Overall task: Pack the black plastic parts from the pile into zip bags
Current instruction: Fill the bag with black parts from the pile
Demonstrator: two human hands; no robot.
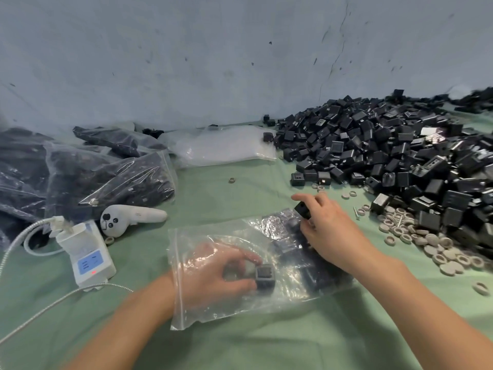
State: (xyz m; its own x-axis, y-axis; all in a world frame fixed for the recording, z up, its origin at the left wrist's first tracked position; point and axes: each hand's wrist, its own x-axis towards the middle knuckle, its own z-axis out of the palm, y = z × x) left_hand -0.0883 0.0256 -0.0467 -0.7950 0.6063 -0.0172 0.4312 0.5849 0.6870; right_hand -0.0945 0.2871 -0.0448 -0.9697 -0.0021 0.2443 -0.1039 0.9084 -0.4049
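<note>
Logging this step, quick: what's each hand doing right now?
Left hand: inside the zip bag, pinching a black plastic part.
Right hand: gripping a second black plastic part.

Clear zip bag (pixel 213 303) is lying flat, mouth facing left, approx half full: black parts (pixel 314 273) are bunching at its right end, one part (pixel 265 276) mid-bag. Pile (pixel 400 161) is spreading far right.

A packing workshop: heaped black parts (pixel 386 161) and filled bags (pixel 80 172) on a bench
</note>
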